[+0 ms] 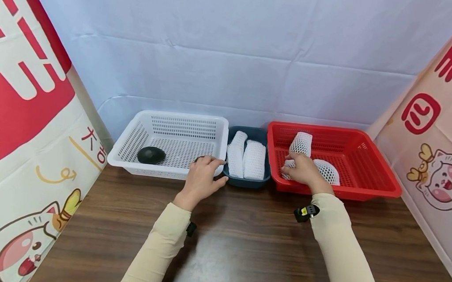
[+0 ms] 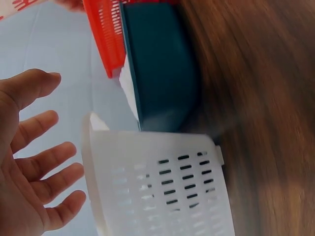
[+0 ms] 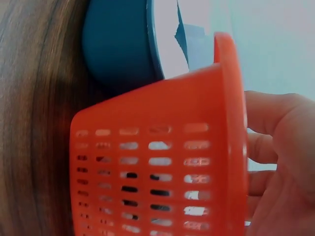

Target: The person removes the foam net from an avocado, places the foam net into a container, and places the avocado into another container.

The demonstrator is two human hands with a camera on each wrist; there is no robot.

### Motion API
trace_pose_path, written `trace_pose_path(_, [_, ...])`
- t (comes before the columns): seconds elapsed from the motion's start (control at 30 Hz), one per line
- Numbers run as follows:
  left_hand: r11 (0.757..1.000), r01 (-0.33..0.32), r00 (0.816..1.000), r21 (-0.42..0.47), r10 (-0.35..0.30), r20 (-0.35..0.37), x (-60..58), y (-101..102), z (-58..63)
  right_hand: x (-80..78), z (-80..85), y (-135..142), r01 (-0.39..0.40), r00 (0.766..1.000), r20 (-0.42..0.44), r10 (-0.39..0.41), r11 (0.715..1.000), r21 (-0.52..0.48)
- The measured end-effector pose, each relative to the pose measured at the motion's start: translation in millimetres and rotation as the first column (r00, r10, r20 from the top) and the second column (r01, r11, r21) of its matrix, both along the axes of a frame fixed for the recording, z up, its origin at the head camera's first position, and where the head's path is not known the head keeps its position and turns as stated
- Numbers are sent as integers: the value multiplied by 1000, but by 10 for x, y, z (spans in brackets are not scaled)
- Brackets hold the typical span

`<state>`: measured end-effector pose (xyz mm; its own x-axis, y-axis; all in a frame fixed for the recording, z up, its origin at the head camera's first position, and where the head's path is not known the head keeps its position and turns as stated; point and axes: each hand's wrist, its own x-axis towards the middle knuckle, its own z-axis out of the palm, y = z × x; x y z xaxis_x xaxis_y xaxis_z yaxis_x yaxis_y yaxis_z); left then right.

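My left hand hovers over the front right corner of the white basket, its fingers spread and loosely bent, holding nothing. Just a sliver of a dark object shows beneath those fingers. Farther left in the same basket lies a dark avocado. My right hand reaches over the front rim of the red basket, fingers extended at a net-wrapped piece. The rim hides its fingertips in the right wrist view. Two more net-wrapped pieces, one behind and one beside it, lie there.
Between the baskets stands a dark blue bin with white foam net sleeves in it. All three containers stand along the back of a brown wooden table. A pale cloth hangs behind, with printed sheets on both sides.
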<state>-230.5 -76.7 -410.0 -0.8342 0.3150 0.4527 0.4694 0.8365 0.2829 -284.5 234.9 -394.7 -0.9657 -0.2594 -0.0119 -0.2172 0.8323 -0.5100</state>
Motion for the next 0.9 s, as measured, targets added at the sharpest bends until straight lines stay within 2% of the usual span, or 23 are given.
trace_pose_path(0.27, [999, 51, 998, -16, -52, -23, -1, 121, -53, -21, -68, 71, 5, 999, 43, -5, 1000, 3])
trace_pose_path(0.6, [994, 107, 994, -17, -107, -37, -24, 281, -43, -64, -88, 120, 31, 996, 87, -36, 998, 58])
trace_pose_path(0.9, [990, 136, 991, -39, -136, 1, -33, 396, -76, -96, -107, 124, -1, 995, 100, -4, 999, 48])
